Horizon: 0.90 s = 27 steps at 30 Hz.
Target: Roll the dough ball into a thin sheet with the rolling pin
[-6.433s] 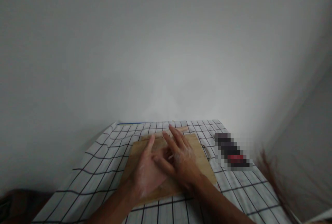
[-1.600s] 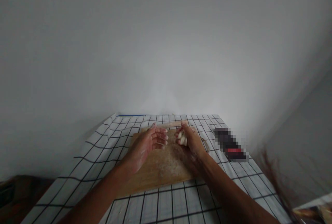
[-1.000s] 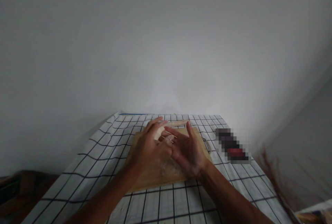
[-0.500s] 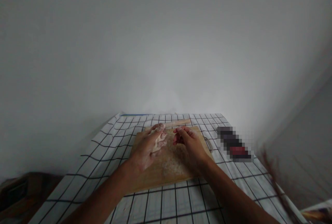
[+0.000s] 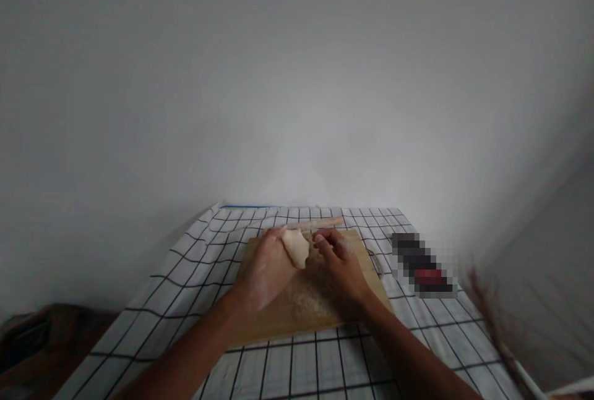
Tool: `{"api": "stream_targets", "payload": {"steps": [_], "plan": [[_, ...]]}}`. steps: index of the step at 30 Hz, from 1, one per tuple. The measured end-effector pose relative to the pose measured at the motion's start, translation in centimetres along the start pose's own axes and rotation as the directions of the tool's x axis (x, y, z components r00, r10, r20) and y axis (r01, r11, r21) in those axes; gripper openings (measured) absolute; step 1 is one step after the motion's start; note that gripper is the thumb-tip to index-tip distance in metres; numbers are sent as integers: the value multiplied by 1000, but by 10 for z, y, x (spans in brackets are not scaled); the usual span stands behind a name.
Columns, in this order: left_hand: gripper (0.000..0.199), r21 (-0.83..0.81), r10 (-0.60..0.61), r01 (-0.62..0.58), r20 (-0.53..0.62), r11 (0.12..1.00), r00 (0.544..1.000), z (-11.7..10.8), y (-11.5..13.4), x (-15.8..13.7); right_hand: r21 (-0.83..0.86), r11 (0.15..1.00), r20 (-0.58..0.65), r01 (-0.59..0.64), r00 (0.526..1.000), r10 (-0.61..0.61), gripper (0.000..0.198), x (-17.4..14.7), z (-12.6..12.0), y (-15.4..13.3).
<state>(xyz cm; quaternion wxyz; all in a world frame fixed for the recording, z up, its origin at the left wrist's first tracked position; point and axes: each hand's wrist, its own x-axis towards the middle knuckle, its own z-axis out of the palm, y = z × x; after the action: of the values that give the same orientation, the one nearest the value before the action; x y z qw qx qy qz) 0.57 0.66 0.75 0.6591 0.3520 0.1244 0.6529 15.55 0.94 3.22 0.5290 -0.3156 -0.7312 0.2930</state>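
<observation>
A pale, flattened piece of dough (image 5: 296, 249) lies in my left hand (image 5: 262, 273), whose palm is turned up with the fingers around the piece. Just to its right is my right hand (image 5: 341, 264), with fingers curled in and thumb bent toward the index finger. Its fingertips are close to the dough's right edge; I cannot tell whether they touch it or hold something small. Both hands are over a wooden cutting board (image 5: 278, 319) dusted with flour. Behind them, a floured rolling pin (image 5: 320, 223) lies at the board's far side.
The board rests on a white tablecloth (image 5: 278, 369) with black grid lines. A metal handle (image 5: 375, 262) shows at the board's right edge. Farther right is a dark and red blurred-out object (image 5: 424, 267). A grey wall (image 5: 297, 91) rises behind the table; brown twigs (image 5: 487, 307) stand at right.
My left hand has turned palm up, so the dough shows as a smooth flat piece. My right hand has rotated slightly, its fingers more curled. The view has shifted a little.
</observation>
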Motion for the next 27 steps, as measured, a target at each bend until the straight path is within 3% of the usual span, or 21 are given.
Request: {"api": "stream_targets", "payload": {"steps": [6,11,14,20,24,27], "plan": [[24,19,67,-68,29,998,997,-17,-1,7,-91,996,-43,0,999,-3,21,0,-5,3],[23,-97,105,-97,90,991,990,-19,-1,1,-99,994,16,49,999,-47,18,-4,-1,3],[36,-51,94,-91,46,994,995,-18,-4,0,-118,991,0,63,998,-63,18,-5,2,3],[31,-85,-73,71,-14,994,997,-16,-2,-3,-170,985,-12,-26,1000,24,23,-6,1,2],[30,-195,-61,52,-37,979,997,-14,4,-10,-159,987,-5,-35,999,35,24,-8,5,3],[27,-239,-46,48,14,970,999,-12,4,-10,-144,989,14,-29,999,31,25,-10,8,4]]}}
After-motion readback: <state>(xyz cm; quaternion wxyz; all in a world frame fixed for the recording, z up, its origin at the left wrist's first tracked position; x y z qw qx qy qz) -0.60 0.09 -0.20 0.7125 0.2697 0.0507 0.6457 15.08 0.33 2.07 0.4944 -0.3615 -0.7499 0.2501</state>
